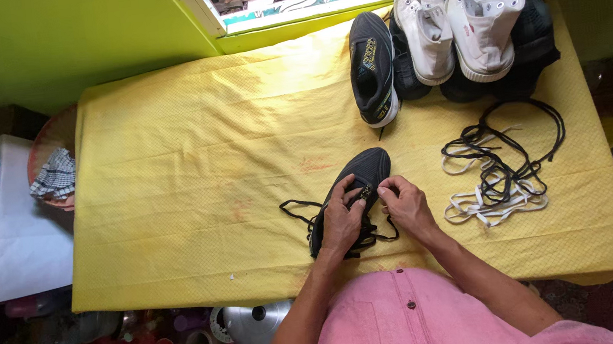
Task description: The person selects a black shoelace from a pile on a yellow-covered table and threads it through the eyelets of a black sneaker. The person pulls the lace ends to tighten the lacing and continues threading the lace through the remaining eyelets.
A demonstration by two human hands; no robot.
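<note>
Head view: black, half-laced shoe [364, 173]

One camera only, worn on the person's head, looking almost straight down. It sits fairly high over the yellow-covered table [170, 171], taking in the whole top and its surroundings.

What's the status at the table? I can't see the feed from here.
Both hands, left and right, on the black shoe, working its black lace. Loose lace pile right, apart. Nothing in the way.

Black sneaker [367, 169] under both hands – toe pointing away, upright; black lace [297, 209] trailing loose left of left hand [342, 220].
</note>
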